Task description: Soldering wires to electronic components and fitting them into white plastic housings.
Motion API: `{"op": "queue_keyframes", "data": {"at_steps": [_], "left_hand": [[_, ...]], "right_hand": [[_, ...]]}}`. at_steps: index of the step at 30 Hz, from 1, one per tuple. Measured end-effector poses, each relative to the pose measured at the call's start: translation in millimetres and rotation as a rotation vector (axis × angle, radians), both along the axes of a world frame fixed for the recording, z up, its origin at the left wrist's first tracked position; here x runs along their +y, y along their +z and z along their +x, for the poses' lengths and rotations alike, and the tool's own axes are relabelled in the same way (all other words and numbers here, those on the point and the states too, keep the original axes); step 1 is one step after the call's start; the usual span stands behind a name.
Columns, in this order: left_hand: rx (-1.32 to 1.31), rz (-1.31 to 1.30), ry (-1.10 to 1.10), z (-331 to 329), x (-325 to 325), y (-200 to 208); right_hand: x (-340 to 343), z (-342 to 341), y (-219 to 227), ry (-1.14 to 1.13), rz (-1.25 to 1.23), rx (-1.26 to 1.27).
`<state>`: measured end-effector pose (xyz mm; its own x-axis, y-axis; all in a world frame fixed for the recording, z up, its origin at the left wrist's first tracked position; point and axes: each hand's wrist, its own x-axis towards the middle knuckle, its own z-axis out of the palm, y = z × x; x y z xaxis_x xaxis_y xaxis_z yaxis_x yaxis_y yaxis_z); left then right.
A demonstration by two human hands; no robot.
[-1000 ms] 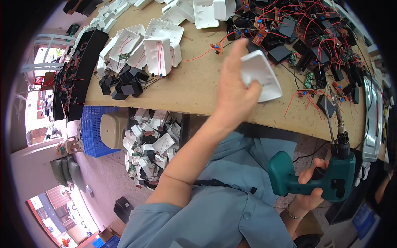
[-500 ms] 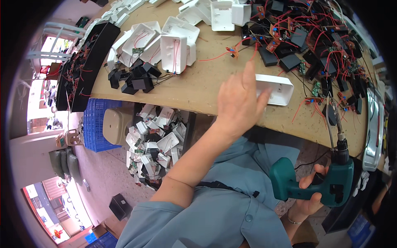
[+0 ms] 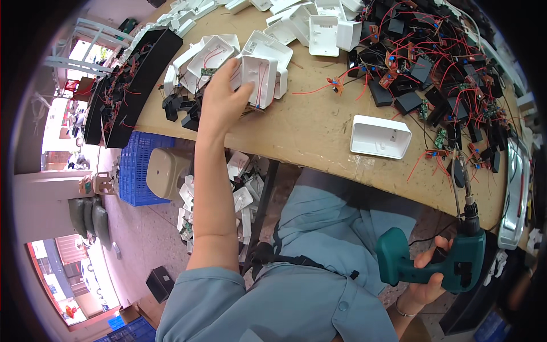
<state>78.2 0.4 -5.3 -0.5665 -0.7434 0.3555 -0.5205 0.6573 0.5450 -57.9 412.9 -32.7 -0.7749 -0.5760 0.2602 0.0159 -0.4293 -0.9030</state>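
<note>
My left hand [image 3: 223, 104] reaches over the left part of the table, thumb and forefinger apart. Right beside it stands a white plastic housing [image 3: 259, 77] with red wires inside; whether the fingertips touch it I cannot tell. Below the hand, partly covered by it, lie black boxes [image 3: 176, 105]. My right hand [image 3: 428, 279] grips a green cordless screwdriver [image 3: 436, 261] by its handle at the lower right, its long bit pointing up toward the table edge. A white housing [image 3: 380, 138] without wires lies open side up near the table's front edge.
Black boxes with red wires and circuit boards [image 3: 421, 68] pile up at the right. More white housings [image 3: 325, 35] lie along the back. At the left stands a black tray [image 3: 134, 85] of parts. A blue crate [image 3: 142, 171] and a beige stool [image 3: 166, 174] are below the table.
My left hand has moved left, from the housing at the front edge to the wired housings. That front housing stays on the table. My right hand keeps hold of the screwdriver.
</note>
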Motion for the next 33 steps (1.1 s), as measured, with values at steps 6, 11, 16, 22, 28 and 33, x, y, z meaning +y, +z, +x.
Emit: {"op": "queue_keyframes", "data": {"at_steps": [6, 11, 16, 22, 28, 33], "left_hand": [[-0.083, 0.019, -0.160, -13.0, -2.9, 2.6], [-0.153, -0.062, -0.162, -9.0, 3.0, 9.1], [-0.053, -0.074, -0.256, 2.1, -8.5, 4.4], [1.079, 0.438, -0.015, 48.0, -14.4, 8.8], [1.489, 0.678, -0.049, 137.7, -30.6, 13.2], [1.745, 0.993, -0.394, 210.9, -14.3, -1.4]], "right_hand": [[-2.3, 0.5, 1.1, -0.011, 0.012, 0.003], [-4.3, 0.8, 1.3, -0.012, 0.022, -0.010], [-4.4, 0.2, 1.1, -0.020, 0.045, 0.019], [-5.3, -2.1, -0.8, 0.021, 0.048, 0.018], [-1.3, -4.5, -3.5, 0.074, 0.014, 0.007], [-3.2, -5.6, -7.3, 0.077, 0.033, 0.032]]}}
